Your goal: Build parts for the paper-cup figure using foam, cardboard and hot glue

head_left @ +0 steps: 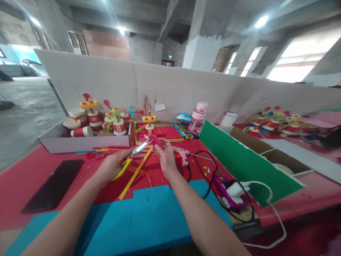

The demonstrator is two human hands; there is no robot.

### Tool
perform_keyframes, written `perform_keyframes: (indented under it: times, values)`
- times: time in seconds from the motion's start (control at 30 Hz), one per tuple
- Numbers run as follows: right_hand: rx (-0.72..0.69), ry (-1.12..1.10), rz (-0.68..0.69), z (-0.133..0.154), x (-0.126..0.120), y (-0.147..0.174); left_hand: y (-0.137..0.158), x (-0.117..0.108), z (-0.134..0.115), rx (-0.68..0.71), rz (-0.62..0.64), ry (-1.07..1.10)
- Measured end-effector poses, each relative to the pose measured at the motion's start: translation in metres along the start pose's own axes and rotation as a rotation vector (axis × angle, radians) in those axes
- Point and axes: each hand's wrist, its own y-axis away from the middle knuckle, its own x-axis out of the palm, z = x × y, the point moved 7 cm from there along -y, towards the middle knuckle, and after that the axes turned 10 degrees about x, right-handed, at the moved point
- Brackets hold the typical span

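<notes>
My left hand (112,165) is closed round the yellow handles of a pair of scissors (141,146), whose blades point up and to the right. The blades reach the edge of a small piece of red paper (156,140); I cannot tell whether they cut into it. Pinched in the fingers of my right hand (166,156) is that red piece. Below the hands lies a yellow paper strip (135,174) on the red table cover. Right of my right hand rests a pink glue gun (183,156). A paper-cup figure (149,127) stands just behind the hands.
At the back left a white box (87,144) holds cups and several cup figures. A black tablet-like slab (53,186) lies left. To the right are a purple power strip (230,193) with cables and a green-sided box (245,161). Blue paper (149,220) covers the front edge.
</notes>
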Motion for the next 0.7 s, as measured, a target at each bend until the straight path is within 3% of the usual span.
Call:
perform_keyframes:
  times: [0.23, 0.7]
  values:
    - [-0.056, 0.091, 0.012, -0.0011, -0.0007, 0.0008, -0.0005, -0.0004, -0.0026, 0.032, -0.027, 0.049]
    - [-0.031, 0.069, 0.019, -0.0035, 0.0006, 0.0006, -0.0020, -0.0033, -0.0085, 0.025, -0.007, 0.092]
